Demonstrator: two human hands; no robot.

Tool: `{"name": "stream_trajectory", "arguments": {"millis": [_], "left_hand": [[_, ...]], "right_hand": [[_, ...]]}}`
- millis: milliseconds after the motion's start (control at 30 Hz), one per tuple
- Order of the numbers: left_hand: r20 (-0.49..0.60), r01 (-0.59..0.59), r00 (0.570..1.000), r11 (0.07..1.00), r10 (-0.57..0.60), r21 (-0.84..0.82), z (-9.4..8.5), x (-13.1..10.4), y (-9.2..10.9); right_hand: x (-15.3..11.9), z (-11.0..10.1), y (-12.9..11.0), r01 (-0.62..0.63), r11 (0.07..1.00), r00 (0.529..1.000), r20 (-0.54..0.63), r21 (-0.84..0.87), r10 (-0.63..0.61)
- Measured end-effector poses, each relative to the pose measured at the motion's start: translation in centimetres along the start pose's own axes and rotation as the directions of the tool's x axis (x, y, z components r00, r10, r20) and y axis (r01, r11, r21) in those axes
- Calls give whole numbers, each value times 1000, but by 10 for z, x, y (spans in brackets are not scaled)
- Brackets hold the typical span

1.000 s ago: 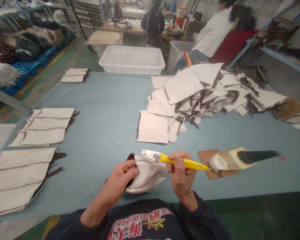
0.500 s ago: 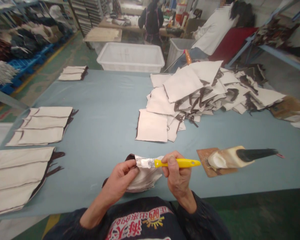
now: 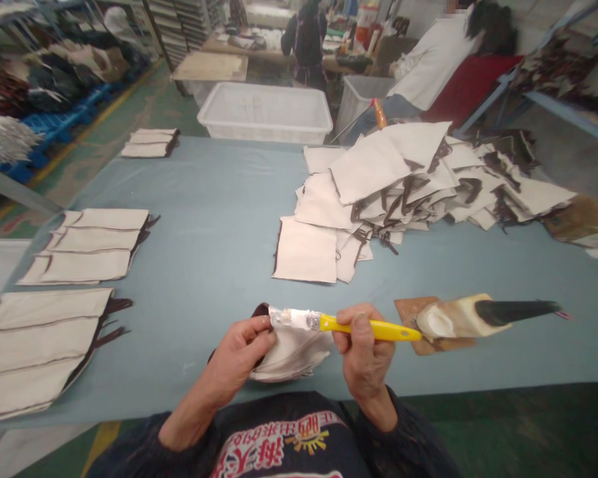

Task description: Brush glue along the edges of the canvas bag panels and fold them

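Observation:
My right hand is closed round the yellow handle of a paintbrush, its white-smeared bristles pointing left. Under the brush lies a cream fabric piece with dark brown edging, curled up near the table's front edge. My left hand pinches this piece at its upper left edge, close by the bristle tips. Whether the bristles touch the fabric I cannot tell. To the right, a whitish container with a dark handle rests tilted on a brown board.
A loose heap of cream fabric pieces covers the table's right back. Overlapping stacks of the pieces line the left side. Beyond the far edge stands a white plastic tub. Two people are further back, one in a white top.
My right hand and the brush have shifted slightly to the right. My left hand keeps its pinch on the fabric. The whole view has moved a little.

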State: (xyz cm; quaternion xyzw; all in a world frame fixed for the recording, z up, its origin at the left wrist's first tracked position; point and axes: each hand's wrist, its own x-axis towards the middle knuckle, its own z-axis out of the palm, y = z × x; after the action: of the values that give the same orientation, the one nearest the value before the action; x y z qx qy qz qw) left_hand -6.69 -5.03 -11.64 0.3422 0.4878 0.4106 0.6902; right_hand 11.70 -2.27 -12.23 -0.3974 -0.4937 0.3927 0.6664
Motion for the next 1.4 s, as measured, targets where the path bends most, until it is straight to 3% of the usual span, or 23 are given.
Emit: {"name": "stream_trajectory", "arguments": {"millis": [100,233,367,500,600,733,833,900,1133,1300,1400], "left_hand": [[15,19,1000,998,-18,-60,3,1,1],[27,25,999,992,-21,-125,5,-1,4],[42,34,999,988,-28,-148,8,-3,9],[51,35,998,992,-28,-124,2,1,9],[59,10,998,999,-7,-48,-15,7,1],[95,-60,995,982,43,180,-39,9,-13],[211,-128,976,934,58,333,-41,7,-21],[217,-184,971,895,101,407,-35,5,-24],[175,-298,955,772,241,561,-19,-4,-27],[205,-337,941,716,269,611,-19,-9,-27],[209,-363,929,637,306,680,-19,-10,-28]], "right_hand": [[-1,8,3,17,999,999,44,-51,-14],[7,8,8,128,981,989,-53,-145,-137],[12,3,20,251,883,968,128,-397,-218],[12,10,29,308,831,943,268,-463,-200],[17,11,30,277,830,956,223,-484,-189],[29,3,31,196,832,980,124,-520,-153],[35,-3,35,157,821,988,86,-548,-132],[37,-4,40,147,816,989,77,-558,-126],[38,-4,47,73,855,994,-31,-514,-104],[18,-10,11,-29,981,995,-100,-191,10],[-1,-15,-11,-51,989,997,-57,-136,44]]}}
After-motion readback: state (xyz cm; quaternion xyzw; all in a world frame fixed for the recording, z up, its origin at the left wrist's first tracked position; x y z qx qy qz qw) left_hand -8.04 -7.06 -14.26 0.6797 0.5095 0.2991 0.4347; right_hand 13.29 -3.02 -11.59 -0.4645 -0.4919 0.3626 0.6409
